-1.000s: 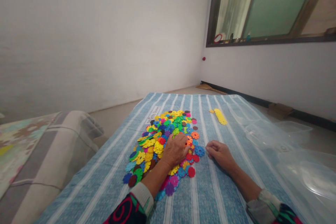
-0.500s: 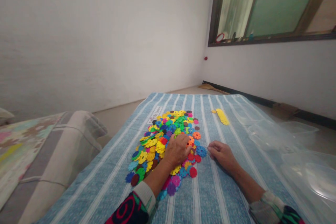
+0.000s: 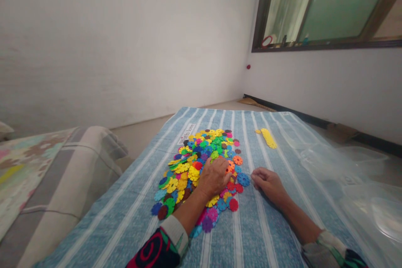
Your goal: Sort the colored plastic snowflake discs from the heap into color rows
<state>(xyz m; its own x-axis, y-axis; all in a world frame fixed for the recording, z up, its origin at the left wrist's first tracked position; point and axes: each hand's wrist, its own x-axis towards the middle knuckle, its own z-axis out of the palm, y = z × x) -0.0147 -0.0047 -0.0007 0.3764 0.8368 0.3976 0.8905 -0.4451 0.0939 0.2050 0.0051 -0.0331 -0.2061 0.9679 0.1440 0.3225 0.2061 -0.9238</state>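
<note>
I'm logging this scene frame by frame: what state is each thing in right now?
left hand: palm down on the disc pile, fingers curled, grip hidden.
right hand: resting on the cloth beside the pile, loosely curled, grip hidden.
disc pile: loose, spread out, colours mixed.
yellow discs: lined up in a row, apart from the pile.
striped cloth: spread flat.
plastic bag: clear, crumpled, lying down.
</note>
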